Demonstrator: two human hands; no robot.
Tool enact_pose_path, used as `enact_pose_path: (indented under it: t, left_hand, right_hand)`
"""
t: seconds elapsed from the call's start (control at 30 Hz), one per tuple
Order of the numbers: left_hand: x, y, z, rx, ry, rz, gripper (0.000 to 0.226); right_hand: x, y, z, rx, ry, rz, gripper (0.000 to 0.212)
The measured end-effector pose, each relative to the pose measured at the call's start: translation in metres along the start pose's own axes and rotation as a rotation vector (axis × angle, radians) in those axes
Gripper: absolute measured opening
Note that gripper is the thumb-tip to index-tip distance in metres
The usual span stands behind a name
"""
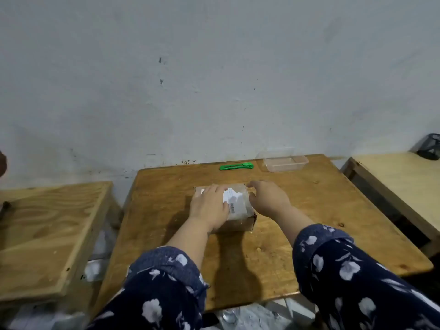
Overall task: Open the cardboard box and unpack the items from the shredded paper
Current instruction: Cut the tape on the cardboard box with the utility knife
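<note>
Taking the cardboard box as the landmark: it sits shut on the middle of the wooden table, its top wrapped in clear tape, so the task looks barely begun and no shredded paper shows yet.

Left of the box, a separate plywood surface stands apart from the table.

On the box's left half, the left hand lies flat, palm down, fingers spread and clasping nothing; this is likely to pin the box so it does not slide.

Just right of that hand, on the box's top, is a white shipping label with a small barcode. Its print is too small and blurred to read, and no brand can be made out.

At the box's right edge, the right hand curls over the top corner, fingertips touching the taped surface; it seems to be feeling for a tape end or flap, though whether it pinches anything I cannot tell.

Behind the box, toward the wall, a green utility knife lies untouched, probably kept ready for the tape. Right of the knife stands an empty clear plastic container, perhaps meant for the unpacked items.
</note>
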State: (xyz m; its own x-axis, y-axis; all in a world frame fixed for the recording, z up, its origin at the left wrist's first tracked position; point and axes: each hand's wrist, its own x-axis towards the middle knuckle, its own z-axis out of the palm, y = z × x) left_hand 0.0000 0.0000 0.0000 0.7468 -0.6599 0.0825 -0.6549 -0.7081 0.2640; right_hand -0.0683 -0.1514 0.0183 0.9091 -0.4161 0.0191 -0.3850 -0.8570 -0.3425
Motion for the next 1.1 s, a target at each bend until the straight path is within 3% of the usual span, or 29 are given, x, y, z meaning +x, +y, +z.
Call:
enact_pose_path:
  t: [0.2,0.47,0.87,0.97,1.1]
  left_hand:
    - [0.029,-0.002,0.038,-0.023,-0.133,-0.046,0.052]
    - [0.041,-0.013,0.074,0.057,-0.021,-0.076,0.057]
    - [0.041,-0.013,0.075,0.017,0.005,-0.086,0.055]
    - [0.041,-0.013,0.076,0.027,0.012,-0.087,0.056]
    - [0.041,-0.012,0.075,0.039,0.001,-0.090,0.056]
  right_hand:
    - [0.052,0.027,0.020,0.050,-0.103,0.047,0.036]
    - [0.149,0.058,0.057,0.098,-0.232,0.000,0.040]
    - [0.225,0.079,0.100,-0.143,-0.200,-0.089,0.056]
    - [0.215,0.083,0.104,-0.217,-0.092,-0.116,0.050]
    - [0.202,0.081,0.101,-0.149,-0.085,-0.060,0.040]
